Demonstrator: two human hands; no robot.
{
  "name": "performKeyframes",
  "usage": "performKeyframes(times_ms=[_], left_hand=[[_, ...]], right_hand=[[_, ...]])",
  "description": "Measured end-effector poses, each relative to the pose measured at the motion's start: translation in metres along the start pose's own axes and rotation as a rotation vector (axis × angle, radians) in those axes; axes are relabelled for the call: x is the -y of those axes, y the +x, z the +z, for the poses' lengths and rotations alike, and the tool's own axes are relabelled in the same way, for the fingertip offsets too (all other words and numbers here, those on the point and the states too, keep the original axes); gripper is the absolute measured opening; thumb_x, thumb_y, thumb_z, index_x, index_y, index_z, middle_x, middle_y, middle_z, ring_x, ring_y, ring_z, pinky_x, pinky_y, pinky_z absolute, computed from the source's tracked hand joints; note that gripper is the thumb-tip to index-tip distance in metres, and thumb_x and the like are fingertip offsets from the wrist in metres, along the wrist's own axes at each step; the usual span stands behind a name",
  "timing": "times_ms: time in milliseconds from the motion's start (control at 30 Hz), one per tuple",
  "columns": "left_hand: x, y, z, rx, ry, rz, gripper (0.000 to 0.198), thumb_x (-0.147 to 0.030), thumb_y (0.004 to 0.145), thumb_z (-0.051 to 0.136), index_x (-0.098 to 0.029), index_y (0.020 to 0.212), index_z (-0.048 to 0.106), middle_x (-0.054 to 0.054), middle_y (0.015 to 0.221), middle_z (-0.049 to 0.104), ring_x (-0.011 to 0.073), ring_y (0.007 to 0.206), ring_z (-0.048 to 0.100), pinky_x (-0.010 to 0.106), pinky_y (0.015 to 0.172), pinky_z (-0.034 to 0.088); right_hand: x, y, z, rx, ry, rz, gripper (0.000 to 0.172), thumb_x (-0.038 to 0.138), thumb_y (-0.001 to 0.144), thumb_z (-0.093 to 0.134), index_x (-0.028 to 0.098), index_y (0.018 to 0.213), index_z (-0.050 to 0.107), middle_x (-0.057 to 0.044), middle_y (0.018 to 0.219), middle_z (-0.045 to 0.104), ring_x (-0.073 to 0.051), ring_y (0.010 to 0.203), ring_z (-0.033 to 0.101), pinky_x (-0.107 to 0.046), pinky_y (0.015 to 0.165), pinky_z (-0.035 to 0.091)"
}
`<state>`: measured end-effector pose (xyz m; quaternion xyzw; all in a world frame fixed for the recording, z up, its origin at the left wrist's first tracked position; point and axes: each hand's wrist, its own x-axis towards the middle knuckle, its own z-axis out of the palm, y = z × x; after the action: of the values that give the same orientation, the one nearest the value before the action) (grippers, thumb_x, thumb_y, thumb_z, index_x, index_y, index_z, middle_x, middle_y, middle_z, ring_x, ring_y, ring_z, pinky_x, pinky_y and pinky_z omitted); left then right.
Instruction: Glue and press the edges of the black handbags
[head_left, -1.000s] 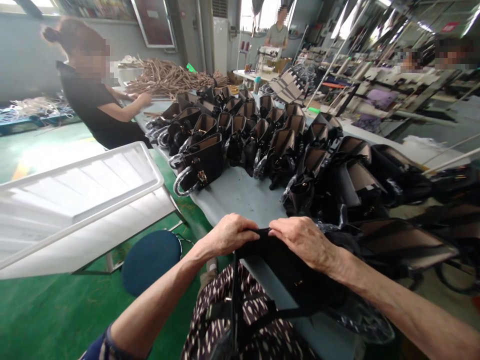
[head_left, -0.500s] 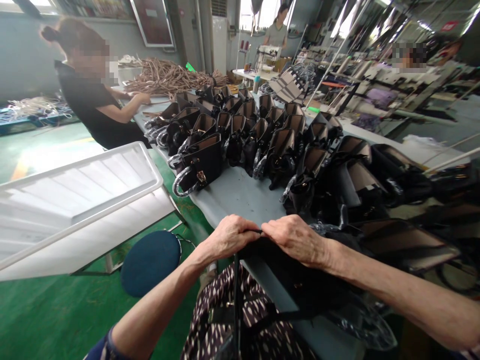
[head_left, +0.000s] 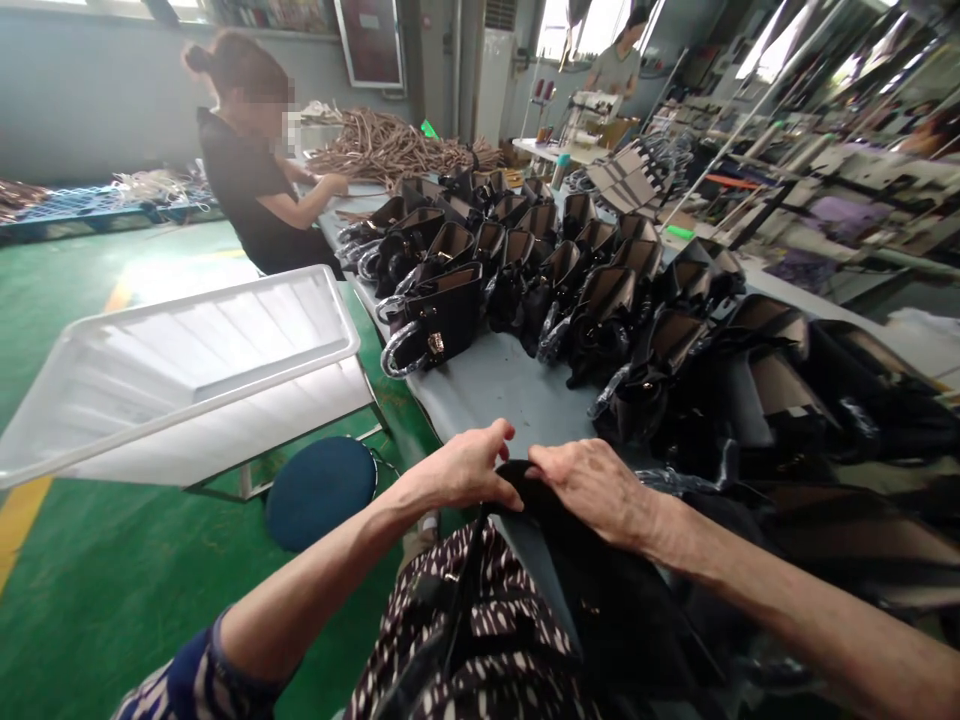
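Observation:
A black handbag [head_left: 622, 600] lies over my lap against the table's near edge, its lower part dark and partly hidden by my right arm. My right hand [head_left: 592, 490] is closed on the bag's upper edge, thumb and fingers pinching the black material. Just left of it, my left hand [head_left: 476, 470] has thumb and fingers apart beside the same edge, gripping nothing that I can see. Black straps [head_left: 457, 610] hang from the bag across my patterned clothing.
Many black handbags with plastic-wrapped handles [head_left: 450, 315] crowd the grey table [head_left: 487, 395]. To the left are a large white tub [head_left: 210, 395] and a blue round stool [head_left: 322, 495]. A co-worker [head_left: 247, 170] sits at the far left by a heap of brown strips [head_left: 397, 145].
My left fingers have opened off the bag's edge, where both hands were pinching close together. My right hand keeps its hold. The view has turned left.

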<state>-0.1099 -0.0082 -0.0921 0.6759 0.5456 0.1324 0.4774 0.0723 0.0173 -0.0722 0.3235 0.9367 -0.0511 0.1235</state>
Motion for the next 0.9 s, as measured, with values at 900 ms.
performKeyframes(times_ms=[900], left_hand=[[0.014,0.042,0.001,0.336,-0.223,0.004,0.034,-0.030,0.068,0.059,-0.019,0.099,0.068,-0.003,0.081,0.068,0.0144,0.071,0.058,0.022,0.064,0.042]], right_hand=[[-0.030,-0.028,-0.004,0.142,0.195,0.252,0.021,0.029,0.091,0.045,0.021,0.083,0.062,-0.004,0.077,0.067,-0.018,0.075,0.063,-0.025,0.061,0.036]])
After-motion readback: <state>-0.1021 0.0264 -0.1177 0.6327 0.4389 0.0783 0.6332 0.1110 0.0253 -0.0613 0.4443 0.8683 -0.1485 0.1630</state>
